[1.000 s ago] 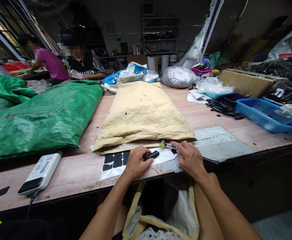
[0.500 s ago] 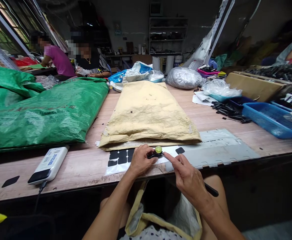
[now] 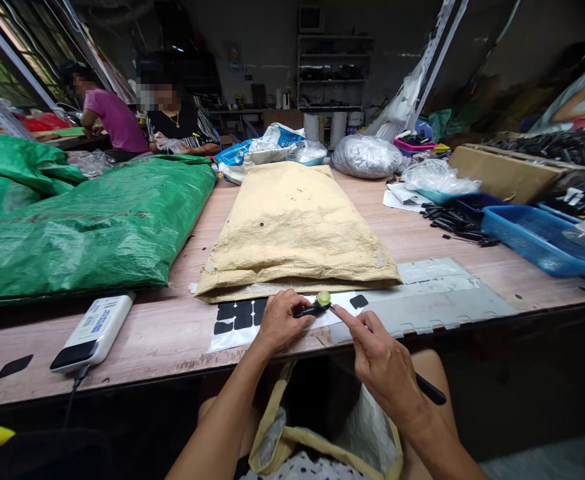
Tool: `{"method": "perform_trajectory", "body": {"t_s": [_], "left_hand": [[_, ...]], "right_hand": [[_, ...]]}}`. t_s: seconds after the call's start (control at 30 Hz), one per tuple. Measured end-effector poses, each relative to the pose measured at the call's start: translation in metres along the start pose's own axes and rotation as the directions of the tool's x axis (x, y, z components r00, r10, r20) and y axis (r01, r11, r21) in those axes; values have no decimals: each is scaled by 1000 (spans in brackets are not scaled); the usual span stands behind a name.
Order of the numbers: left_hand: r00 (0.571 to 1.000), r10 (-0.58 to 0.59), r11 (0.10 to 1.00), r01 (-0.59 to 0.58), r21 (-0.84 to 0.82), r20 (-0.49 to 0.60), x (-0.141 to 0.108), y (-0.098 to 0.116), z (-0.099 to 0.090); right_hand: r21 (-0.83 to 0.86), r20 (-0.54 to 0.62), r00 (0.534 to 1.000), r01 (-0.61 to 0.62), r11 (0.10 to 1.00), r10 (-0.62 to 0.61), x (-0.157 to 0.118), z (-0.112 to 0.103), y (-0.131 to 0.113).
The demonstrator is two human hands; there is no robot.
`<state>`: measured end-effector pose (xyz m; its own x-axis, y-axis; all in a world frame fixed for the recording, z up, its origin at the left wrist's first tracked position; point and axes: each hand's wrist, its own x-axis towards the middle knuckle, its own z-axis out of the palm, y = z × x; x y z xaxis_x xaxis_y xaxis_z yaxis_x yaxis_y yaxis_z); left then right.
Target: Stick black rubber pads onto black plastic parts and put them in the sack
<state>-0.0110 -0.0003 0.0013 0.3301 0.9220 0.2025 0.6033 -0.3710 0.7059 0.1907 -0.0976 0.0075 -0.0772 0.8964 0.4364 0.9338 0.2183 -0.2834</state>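
My left hand (image 3: 280,325) is closed on a small black part (image 3: 304,311) just above the table's front edge. A round yellow-green disc (image 3: 323,299) sits at the right end of that part. In my right hand (image 3: 383,363) is a slim tool with a black handle (image 3: 429,390), the handle sticking out behind the palm. Its thin tip is at the disc's lower right edge; whether it touches, I cannot tell. Under my hands lies a white sheet with black stickers (image 3: 237,315), partly covered by my left hand. A single black sticker (image 3: 359,301) shows at its right end.
A yellow woven sack (image 3: 297,220) lies just ahead, a green sack (image 3: 97,227) to the left. A white power bank (image 3: 92,333) is near the front edge. At right are a grey sheet (image 3: 437,300), black parts (image 3: 455,223) and a blue tray (image 3: 542,243). Other people sit behind.
The disc and black part have shifted slightly to the right in view, with the tool tip still beside them. My right hand has moved a little to the right.
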Motion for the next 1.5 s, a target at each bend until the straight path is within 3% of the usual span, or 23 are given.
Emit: {"method": "perform_trajectory", "body": {"t_s": [0.13,0.27,0.53,0.83,1.0,1.07,1.17,1.23,1.37,1.43,1.5], "left_hand": [[1000,2,1000,-2,4,1,0,1,-1],[1000,2,1000,-2,8,10,0,3,-2],[1000,7,1000,-7,25,10,-1,5,-4],[999,27,995,-31,99,39,1,0,-1],[990,123,976,-133,170,69,-17,23,0],[964,163,976,-188,109,212,-33,41,1],[860,156,985,-173,-12,485,-61,62,9],[800,96,993,-116,-4,593,-78,62,23],[763,-174,977,54,208,623,-100,26,68],[715,-332,930,141,339,616,-108,2,91],[664,-419,893,180,412,619,-115,-14,106]], "right_hand": [[21,28,999,-31,999,30,-1,1,3],[62,-57,993,-97,993,101,5,2,16],[-149,-175,981,-109,983,83,20,19,58],[-223,-192,979,-113,968,70,17,30,64],[-272,-171,984,-88,958,42,17,32,65],[-282,-170,985,-83,956,36,17,32,66],[-291,-173,984,-82,953,32,17,32,66],[-292,-170,985,-80,953,31,17,33,67],[-288,-165,986,-81,954,34,17,33,67],[-286,-164,986,-85,954,39,17,32,67],[-285,-162,986,-87,955,42,17,32,66]]}}
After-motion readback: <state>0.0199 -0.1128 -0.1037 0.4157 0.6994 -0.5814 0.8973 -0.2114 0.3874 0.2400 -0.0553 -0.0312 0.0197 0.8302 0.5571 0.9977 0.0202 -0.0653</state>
